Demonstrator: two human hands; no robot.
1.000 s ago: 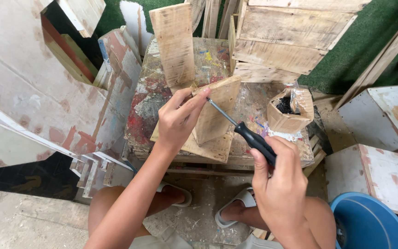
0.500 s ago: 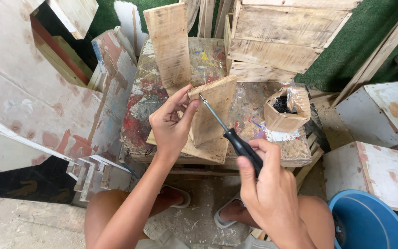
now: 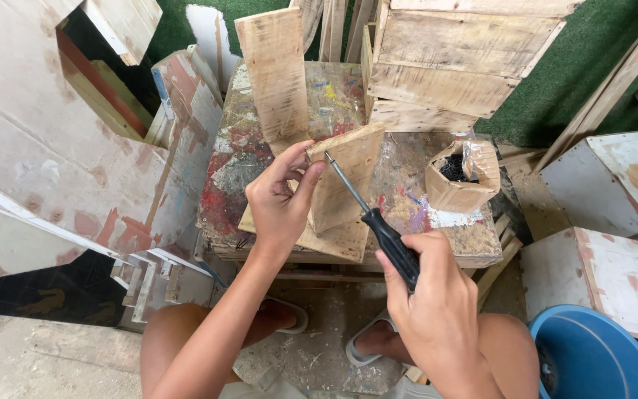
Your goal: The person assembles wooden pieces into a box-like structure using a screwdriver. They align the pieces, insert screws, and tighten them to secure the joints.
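Observation:
My left hand (image 3: 280, 203) pinches the top corner of an upright wooden piece (image 3: 348, 177) that stands on a flat wooden board (image 3: 334, 240). My right hand (image 3: 437, 310) grips the black handle of a screwdriver (image 3: 378, 225). Its metal shaft slants up to the left, and its tip meets the top edge of the upright piece beside my left thumb. Both lie on a paint-stained workbench (image 3: 245, 155).
A small cardboard box of dark screws (image 3: 461, 176) sits on the bench to the right. A loose plank (image 3: 275, 74) and a stack of pallet boards (image 3: 452, 66) lie behind. A blue bucket (image 3: 592, 355) stands at lower right, painted panels at left.
My right hand has lowered and swung the screwdriver more upright, its tip staying at the top edge of the upright piece. My left hand keeps its pinch.

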